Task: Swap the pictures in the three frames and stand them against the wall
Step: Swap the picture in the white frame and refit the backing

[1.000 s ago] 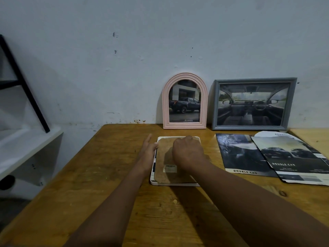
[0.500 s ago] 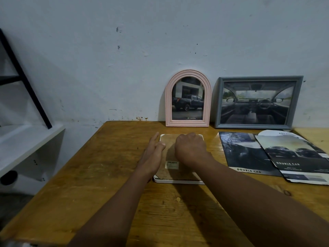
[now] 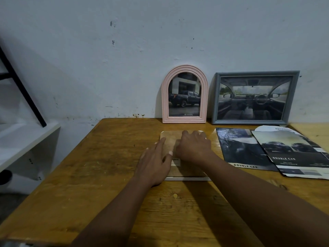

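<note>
Nearest to us, on the table [image 3: 106, 175], the white frame [image 3: 187, 178] lies face down with its brown backing board [image 3: 171, 138] up, just in front of the pink frame [image 3: 184, 94]. Our left hand [image 3: 154, 164] lies flat on the board's left side, fingers spread, pinching nothing; our right hand [image 3: 193, 147] is curled, knuckles up, pressing on the middle of the board, though we cannot tell what its fingertips hold. We judge this frame light and stiff, with a thin board that could flex and, possibly, a pane underneath that would crack if dropped, so we would take it by its two side edges, not by the board. Right of it lie cut brochure pages [image 3: 274, 150], thin and limp. Beyond, the pink frame and, right of it, the grey frame [image 3: 255, 97] lean against the wall [image 3: 124, 59].
</note>
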`<move>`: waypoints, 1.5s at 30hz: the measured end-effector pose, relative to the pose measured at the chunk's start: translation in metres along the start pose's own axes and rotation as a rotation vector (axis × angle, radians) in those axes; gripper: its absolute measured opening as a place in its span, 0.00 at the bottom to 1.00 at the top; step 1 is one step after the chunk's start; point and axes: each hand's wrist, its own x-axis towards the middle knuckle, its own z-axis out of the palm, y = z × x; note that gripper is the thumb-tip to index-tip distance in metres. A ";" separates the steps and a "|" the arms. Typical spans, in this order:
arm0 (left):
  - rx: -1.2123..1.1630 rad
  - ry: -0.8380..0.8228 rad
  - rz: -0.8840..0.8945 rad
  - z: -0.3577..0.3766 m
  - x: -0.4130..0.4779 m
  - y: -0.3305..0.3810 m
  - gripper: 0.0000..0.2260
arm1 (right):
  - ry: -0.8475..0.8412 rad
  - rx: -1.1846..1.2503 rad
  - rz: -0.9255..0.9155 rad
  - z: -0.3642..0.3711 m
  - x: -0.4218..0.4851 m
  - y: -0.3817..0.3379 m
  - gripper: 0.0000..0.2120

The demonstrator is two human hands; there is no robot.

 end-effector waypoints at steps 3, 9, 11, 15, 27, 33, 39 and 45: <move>-0.087 0.006 -0.005 0.000 0.001 -0.003 0.31 | 0.118 0.132 0.048 0.005 0.001 0.014 0.31; -0.111 -0.080 -0.078 -0.003 0.000 0.000 0.31 | 0.291 0.441 0.063 0.012 -0.002 0.039 0.20; -0.114 -0.083 -0.072 -0.005 0.000 0.001 0.34 | 0.284 0.423 0.052 0.013 -0.002 0.042 0.18; -0.079 -0.095 -0.064 -0.008 -0.001 0.003 0.33 | 0.241 0.377 0.017 0.014 0.001 0.049 0.18; 0.456 -0.001 0.082 -0.008 0.024 0.027 0.24 | 0.281 0.018 -0.128 0.037 -0.005 0.045 0.23; 0.535 -0.303 0.028 0.000 0.037 0.020 0.35 | 0.222 0.002 -0.210 0.033 0.006 0.054 0.22; 0.411 -0.253 -0.009 0.001 0.046 0.027 0.34 | 0.342 0.037 -0.194 0.038 0.000 0.053 0.21; 0.399 -0.220 0.051 0.011 0.049 0.024 0.32 | 0.213 0.124 -0.264 0.042 0.007 0.055 0.27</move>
